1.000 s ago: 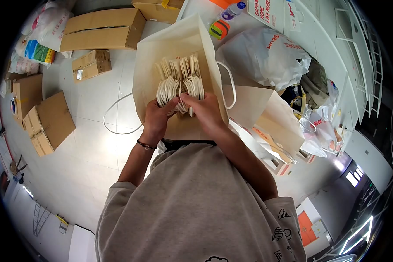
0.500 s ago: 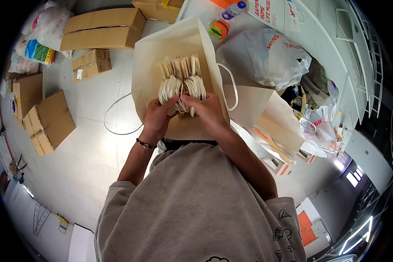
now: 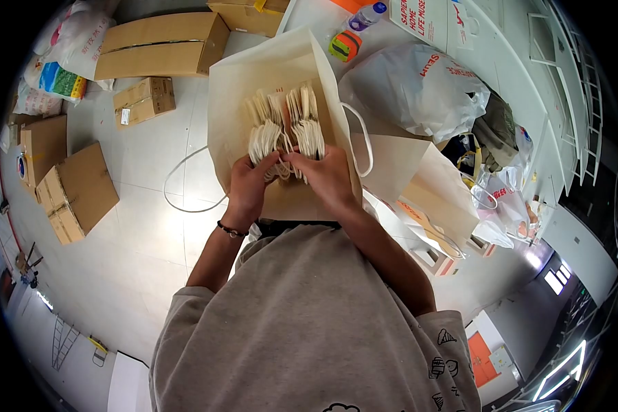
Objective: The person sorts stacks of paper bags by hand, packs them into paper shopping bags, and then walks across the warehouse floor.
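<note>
Head view: within the cream paper bag (image 3: 228,103), between its side edges, thin pale pieces (image 3: 305,103) stand packed in two clumps, with white cord loops (image 3: 309,137) fanned toward the near edge. Left hand (image 3: 248,184) and right hand (image 3: 329,177) pinch loops, thumbs on top, other fingers partly hidden.

Left grip (image 3: 248,184), right grip (image 3: 327,177) — both holding white cord loops (image 3: 307,139) — inside open paper bag (image 3: 231,103).
</note>
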`<control>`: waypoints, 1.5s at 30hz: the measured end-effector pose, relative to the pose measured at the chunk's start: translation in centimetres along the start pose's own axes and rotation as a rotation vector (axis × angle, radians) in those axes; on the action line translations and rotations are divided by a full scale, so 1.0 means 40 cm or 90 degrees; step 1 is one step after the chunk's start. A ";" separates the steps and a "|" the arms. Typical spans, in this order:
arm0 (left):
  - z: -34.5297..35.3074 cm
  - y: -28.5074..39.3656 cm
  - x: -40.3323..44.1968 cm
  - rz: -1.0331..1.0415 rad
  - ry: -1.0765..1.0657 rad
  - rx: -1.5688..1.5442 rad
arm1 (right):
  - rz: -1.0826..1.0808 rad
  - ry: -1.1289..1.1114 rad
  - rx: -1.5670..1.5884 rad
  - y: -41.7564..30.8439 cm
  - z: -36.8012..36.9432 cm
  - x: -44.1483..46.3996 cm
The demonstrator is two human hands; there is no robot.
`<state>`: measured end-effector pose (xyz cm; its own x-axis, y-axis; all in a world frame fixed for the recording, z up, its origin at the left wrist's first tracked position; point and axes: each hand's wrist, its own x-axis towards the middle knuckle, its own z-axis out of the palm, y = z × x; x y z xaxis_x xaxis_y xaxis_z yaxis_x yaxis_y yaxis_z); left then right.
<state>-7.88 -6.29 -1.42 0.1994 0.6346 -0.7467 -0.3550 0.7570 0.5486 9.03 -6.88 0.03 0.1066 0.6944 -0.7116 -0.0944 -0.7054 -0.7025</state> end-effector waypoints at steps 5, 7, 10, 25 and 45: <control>0.004 -0.004 -0.001 0.006 -0.007 0.038 | -0.073 0.044 -0.078 -0.011 0.004 -0.018; 0.005 -0.002 -0.002 0.008 -0.020 0.036 | -0.086 0.047 -0.073 -0.010 0.004 -0.018; 0.012 0.001 -0.004 0.019 -0.032 0.030 | -0.174 0.048 -0.110 -0.003 0.005 -0.011; -0.013 0.001 -0.003 0.000 0.031 0.011 | -0.021 0.067 0.071 -0.031 -0.018 -0.014; 0.013 0.001 -0.006 0.039 -0.034 0.171 | 0.048 -0.046 0.091 -0.032 -0.006 -0.010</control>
<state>-7.47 -6.35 -1.04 0.2361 0.6826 -0.6916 -0.1147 0.7263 0.6777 9.36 -6.29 1.24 0.0227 0.6529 -0.7571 -0.2396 -0.7317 -0.6382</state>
